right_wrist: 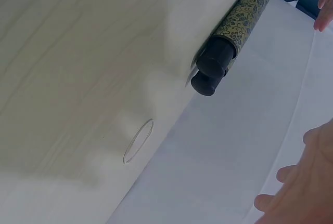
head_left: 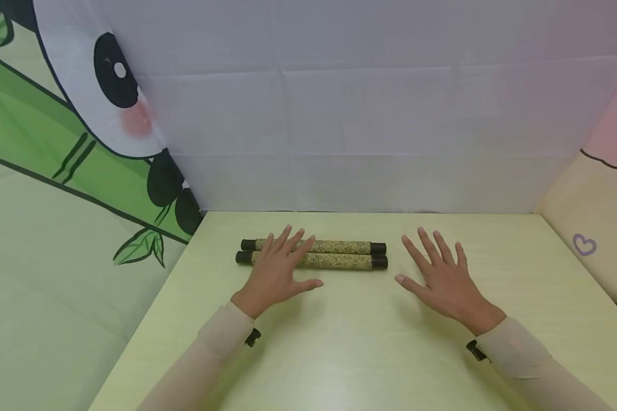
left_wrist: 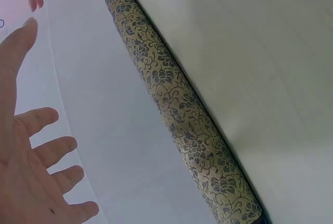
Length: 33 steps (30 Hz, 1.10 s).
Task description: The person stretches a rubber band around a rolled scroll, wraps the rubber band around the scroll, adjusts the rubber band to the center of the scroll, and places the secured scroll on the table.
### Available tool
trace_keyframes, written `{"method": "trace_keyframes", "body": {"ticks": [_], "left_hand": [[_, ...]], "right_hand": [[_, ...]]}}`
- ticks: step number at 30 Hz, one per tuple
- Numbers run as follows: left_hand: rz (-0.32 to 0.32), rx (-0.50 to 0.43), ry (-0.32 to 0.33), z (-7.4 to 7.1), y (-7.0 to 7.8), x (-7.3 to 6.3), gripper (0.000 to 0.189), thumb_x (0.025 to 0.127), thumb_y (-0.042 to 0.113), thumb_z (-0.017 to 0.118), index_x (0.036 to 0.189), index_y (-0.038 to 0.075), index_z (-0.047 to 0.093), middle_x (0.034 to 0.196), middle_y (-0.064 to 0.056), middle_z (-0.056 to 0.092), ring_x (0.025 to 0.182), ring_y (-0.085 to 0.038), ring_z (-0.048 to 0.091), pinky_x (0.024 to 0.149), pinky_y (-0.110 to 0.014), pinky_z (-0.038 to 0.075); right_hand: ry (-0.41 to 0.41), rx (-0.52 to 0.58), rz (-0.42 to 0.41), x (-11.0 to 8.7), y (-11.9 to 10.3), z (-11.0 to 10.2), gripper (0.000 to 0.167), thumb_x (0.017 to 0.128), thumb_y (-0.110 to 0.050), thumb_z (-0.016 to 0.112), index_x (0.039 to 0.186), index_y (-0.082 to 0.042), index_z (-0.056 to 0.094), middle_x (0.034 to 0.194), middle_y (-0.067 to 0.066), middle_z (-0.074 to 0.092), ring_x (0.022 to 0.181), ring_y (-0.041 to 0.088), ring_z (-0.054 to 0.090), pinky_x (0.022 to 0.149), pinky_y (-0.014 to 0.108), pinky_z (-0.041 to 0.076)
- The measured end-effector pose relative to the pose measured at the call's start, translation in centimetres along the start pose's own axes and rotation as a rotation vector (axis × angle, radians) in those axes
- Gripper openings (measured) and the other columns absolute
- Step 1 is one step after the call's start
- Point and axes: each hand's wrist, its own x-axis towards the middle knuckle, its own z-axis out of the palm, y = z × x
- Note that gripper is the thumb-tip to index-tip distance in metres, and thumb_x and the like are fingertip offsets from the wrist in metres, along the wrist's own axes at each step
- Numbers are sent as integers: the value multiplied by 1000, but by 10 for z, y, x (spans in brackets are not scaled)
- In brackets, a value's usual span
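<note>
Two scrolls lie side by side on the table, both wrapped in gold cloth with a dark floral pattern and fitted with black end knobs. The nearer scroll point(head_left: 339, 261) and the farther scroll point(head_left: 344, 247) run left to right. Over their left part, my left hand point(head_left: 275, 274) has its fingers spread and covers some of both in the head view. My right hand point(head_left: 447, 285) is held to the right of their ends, fingers apart, gripping nothing. From the left wrist, one patterned scroll point(left_wrist: 177, 104) appears beside the palm; from the right wrist, the black end knob point(right_wrist: 216, 56) shows.
The pale table point(head_left: 339, 354) ends at a white cloth backdrop point(head_left: 365, 114). To the left hangs a panel printed with green bamboo point(head_left: 41, 108). A thin oval outline point(right_wrist: 125, 156) shows on the table in the right wrist view.
</note>
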Motion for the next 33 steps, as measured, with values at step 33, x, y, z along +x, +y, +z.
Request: {"method": "trace_keyframes", "body": {"ticks": [33], "left_hand": [[2, -98, -5, 7, -4, 15, 98, 79, 72, 72, 158, 27, 37, 161, -8, 37, 151, -35, 23, 119, -62, 19]], "right_hand": [[-183, 110, 207, 44, 62, 14, 57, 104, -33, 55, 146, 5, 47, 143, 32, 47, 129, 51, 46, 99, 65, 43]]}}
